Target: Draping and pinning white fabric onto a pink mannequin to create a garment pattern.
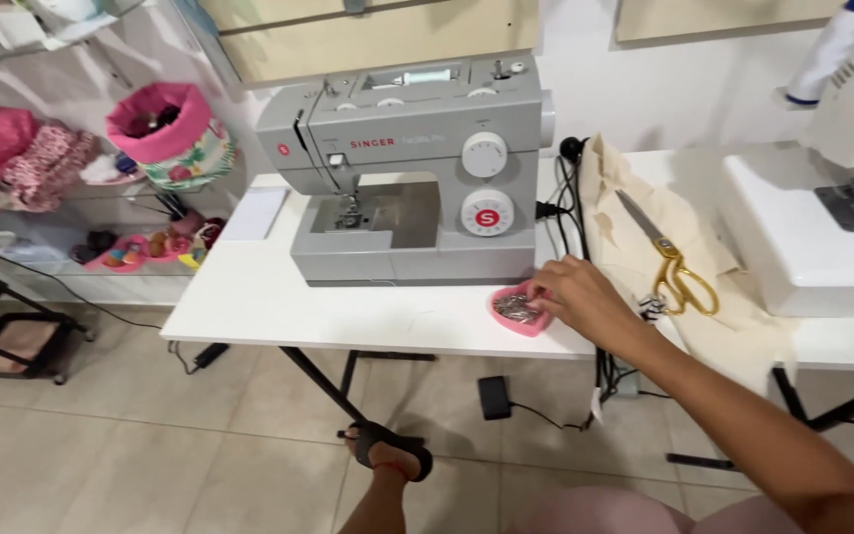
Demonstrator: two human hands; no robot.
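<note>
My right hand reaches across the white table and rests its fingertips on the rim of a small pink heart-shaped dish full of metal pins. The dish sits near the table's front edge, just in front of a grey sewing machine. Whether the fingers pinch a pin is hidden from view. My left hand is out of sight. To the right of my hand lie gold-handled scissors on cream fabric.
A white sewing machine stands at the right end. Black cables hang behind the table and a foot pedal lies on the tiled floor. A glass shelf at left holds pink fabric baskets and trinkets. My sandalled foot is below.
</note>
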